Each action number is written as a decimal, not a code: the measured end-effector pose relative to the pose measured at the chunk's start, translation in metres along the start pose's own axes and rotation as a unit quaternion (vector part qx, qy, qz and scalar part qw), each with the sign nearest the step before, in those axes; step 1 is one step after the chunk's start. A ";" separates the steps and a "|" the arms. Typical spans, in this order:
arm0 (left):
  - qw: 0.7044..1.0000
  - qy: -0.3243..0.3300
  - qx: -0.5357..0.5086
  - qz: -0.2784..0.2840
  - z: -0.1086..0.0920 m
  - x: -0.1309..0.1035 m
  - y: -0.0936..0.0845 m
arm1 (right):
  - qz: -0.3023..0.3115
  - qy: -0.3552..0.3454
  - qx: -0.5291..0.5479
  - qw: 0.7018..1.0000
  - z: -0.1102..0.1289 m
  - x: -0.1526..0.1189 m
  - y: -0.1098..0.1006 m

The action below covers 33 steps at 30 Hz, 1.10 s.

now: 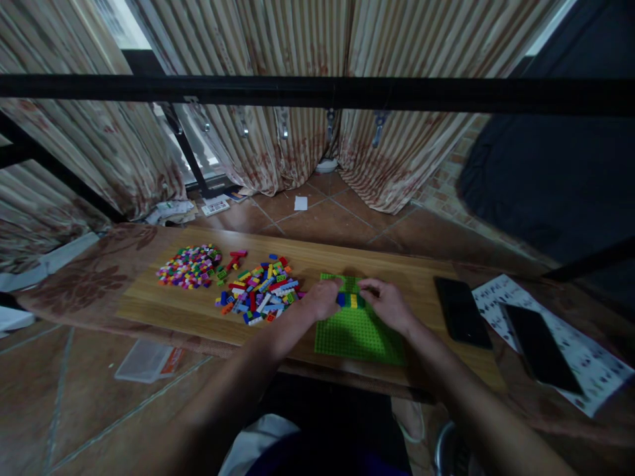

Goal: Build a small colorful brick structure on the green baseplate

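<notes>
A green studded baseplate (357,336) lies on the wooden board in front of me. Near its upper part sit a blue brick (341,299) and a yellow brick (354,301), side by side. My left hand (325,299) is over the plate's upper left, its fingers curled beside the blue brick; whatever they may hold is hidden. On the other side, my right hand (384,301) is bent at the plate's upper right, fingertips near the bricks, and I cannot make out anything between them.
Mixed bricks (262,291) and a heap of small pieces (191,266) lie left on the wooden board (163,307). A black phone (462,312) lies right, beyond it a printed sheet (506,294) under a dark device (540,347). A black bar (297,91) crosses above.
</notes>
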<state>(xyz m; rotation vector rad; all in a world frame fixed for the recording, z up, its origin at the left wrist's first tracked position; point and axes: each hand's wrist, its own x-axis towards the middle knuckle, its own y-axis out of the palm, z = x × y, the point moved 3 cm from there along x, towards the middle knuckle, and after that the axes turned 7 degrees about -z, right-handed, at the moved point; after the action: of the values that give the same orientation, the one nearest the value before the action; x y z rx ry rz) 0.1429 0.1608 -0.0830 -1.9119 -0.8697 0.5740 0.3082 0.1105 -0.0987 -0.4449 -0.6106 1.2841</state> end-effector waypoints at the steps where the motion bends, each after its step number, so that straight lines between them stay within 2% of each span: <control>1: 1.000 0.000 -0.002 -0.001 0.000 0.000 0.000 | -0.003 -0.002 -0.007 1.000 0.002 0.001 0.000; 13: 0.999 -0.009 -0.029 -0.019 0.004 -0.003 0.001 | 0.019 -0.005 -0.078 0.997 0.014 0.006 0.010; 17: 0.998 -0.021 -0.043 -0.037 0.006 -0.008 -0.005 | 0.055 -0.033 -0.106 0.992 0.023 0.007 0.017; 21: 0.994 -0.053 -0.061 -0.075 0.009 -0.025 -0.009 | 0.091 -0.088 -0.160 0.979 0.030 0.005 0.027; 25: 0.983 -0.092 -0.105 -0.117 0.012 -0.050 -0.002 | 0.098 -0.130 -0.181 0.970 0.027 0.002 0.032; 29: 0.982 -0.088 -0.119 -0.118 0.012 -0.067 0.007 | 0.105 -0.140 -0.189 0.966 0.023 0.000 0.030; 33: 0.987 -0.065 -0.100 -0.112 0.009 -0.072 0.011 | 0.107 -0.142 -0.207 0.962 0.026 -0.001 0.028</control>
<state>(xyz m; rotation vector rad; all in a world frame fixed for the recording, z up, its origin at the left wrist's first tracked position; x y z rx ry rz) 0.0942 0.1075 -0.0945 -1.9363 -1.2490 0.4948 0.2704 0.1156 -0.0968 -0.6918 -1.1081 1.4401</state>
